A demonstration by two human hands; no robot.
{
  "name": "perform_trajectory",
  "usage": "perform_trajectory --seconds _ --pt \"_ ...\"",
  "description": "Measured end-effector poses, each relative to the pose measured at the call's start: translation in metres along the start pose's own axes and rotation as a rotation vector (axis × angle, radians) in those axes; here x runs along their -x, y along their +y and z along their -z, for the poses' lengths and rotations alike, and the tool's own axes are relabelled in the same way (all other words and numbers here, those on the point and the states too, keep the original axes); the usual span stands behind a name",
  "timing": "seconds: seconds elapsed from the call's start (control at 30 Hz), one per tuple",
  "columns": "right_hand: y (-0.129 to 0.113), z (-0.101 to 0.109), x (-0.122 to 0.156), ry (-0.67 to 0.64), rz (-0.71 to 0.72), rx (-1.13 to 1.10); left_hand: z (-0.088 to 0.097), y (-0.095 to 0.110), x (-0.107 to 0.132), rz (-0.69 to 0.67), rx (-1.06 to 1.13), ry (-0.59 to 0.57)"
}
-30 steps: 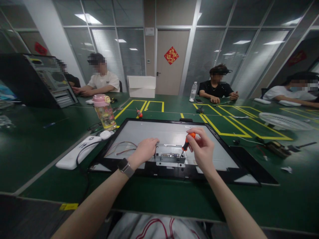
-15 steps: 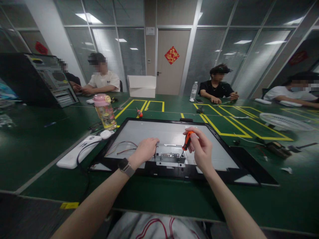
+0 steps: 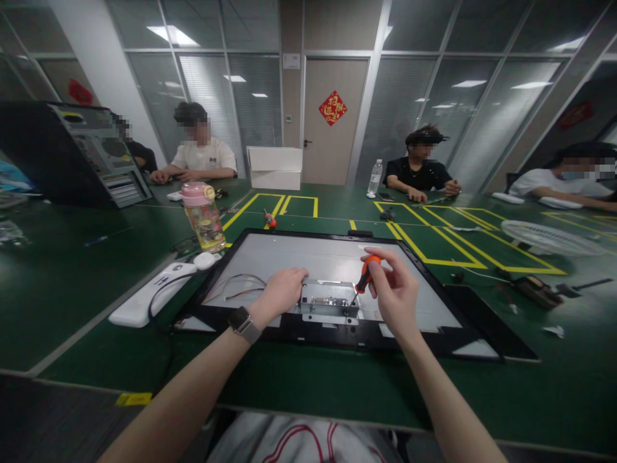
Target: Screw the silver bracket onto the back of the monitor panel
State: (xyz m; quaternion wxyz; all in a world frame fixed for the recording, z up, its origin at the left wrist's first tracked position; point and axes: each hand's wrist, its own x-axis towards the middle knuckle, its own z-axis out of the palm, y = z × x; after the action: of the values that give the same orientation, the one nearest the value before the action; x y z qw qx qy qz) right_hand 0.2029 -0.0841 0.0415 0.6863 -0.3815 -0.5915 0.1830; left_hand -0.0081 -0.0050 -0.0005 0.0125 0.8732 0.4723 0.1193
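A flat screen panel (image 3: 299, 254) with a black frame lies on the table in front of me. A silver metal bracket (image 3: 332, 310) sits at the middle of its near edge. My left hand (image 3: 285, 289) is closed on the bracket's left end, its fingertips partly hidden. In my right hand (image 3: 393, 286) is an orange and black screwdriver (image 3: 365, 275), held near its handle top between thumb and fingers. The screwdriver tilts, and its tip meets the bracket's right end. Loose thin wires (image 3: 236, 283) lie on the panel left of my left hand.
Left of the panel are a white power bank-like box (image 3: 152, 294) with a black cable and a pink-lidded bottle (image 3: 202, 218). A computer case (image 3: 87, 154) stands far left. A black tool (image 3: 535, 289) and white racket-shaped object (image 3: 549, 236) lie right. Several people sit opposite.
My right hand has shifted slightly right and its fingers have opened a little around the screwdriver handle. My left hand stays on the bracket. A person at the back left has lowered their hands.
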Motion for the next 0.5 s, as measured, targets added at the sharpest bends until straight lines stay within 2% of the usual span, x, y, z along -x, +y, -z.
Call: perform_trajectory --seconds 0.1,0.17,0.3,0.4,0.43,0.5 --pt "-0.004 -0.001 0.007 -0.047 0.033 0.007 -0.001 0.0 -0.001 0.004 0.0 -0.002" --pt "-0.008 -0.001 0.01 -0.121 0.073 0.021 -0.001 0.0 -0.001 0.003 0.0 -0.001" --pt "-0.016 0.001 0.004 -0.376 0.106 0.074 -0.002 -0.001 0.0 -0.005 -0.001 0.004" --pt "-0.017 0.003 -0.007 -0.506 0.076 0.035 -0.003 -0.002 -0.001 -0.015 0.003 0.007" --pt "-0.017 0.003 -0.01 -0.526 0.07 0.007 -0.004 -0.002 -0.001 -0.013 0.001 0.006" --pt "-0.014 0.003 -0.014 -0.482 0.056 -0.059 -0.006 -0.003 -0.002 -0.009 -0.005 0.002"
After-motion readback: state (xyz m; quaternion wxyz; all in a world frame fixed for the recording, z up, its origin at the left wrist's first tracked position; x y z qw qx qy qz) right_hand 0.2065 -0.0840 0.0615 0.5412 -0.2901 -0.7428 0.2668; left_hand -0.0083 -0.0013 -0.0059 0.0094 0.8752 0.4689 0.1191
